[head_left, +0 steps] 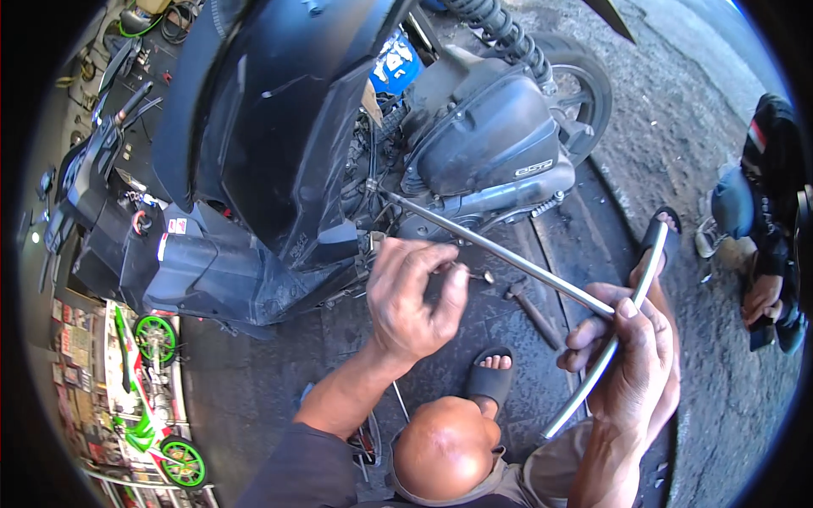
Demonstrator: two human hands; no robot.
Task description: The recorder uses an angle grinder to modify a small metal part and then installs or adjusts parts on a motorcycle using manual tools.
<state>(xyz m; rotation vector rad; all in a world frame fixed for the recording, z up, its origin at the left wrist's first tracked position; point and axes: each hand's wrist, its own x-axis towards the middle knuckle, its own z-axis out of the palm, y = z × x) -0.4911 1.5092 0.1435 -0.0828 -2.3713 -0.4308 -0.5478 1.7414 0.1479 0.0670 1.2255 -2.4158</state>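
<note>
My right hand (631, 356) is wrapped round a silver T-handle wrench (500, 252) where its crossbar meets the shaft. The long shaft slants up and left, its far end at the opened lower side of a dark scooter (296, 127), beside the engine casing (487, 135). Whether that end sits on a fastener is too small to tell. My left hand (415, 296) hovers below the shaft, fingers curled and thumb near the index finger. A thin metal piece with a round end (488, 277) shows beside its fingertips; its other end is hidden.
A hammer (535, 317) lies on the dark floor between my sandalled feet. The scooter's rear wheel (584, 97) stands at the upper right. Another person (766, 220) is at the far right, on rough pavement. A green-wheeled motorcycle display (157, 406) and another scooter (93, 195) occupy the left.
</note>
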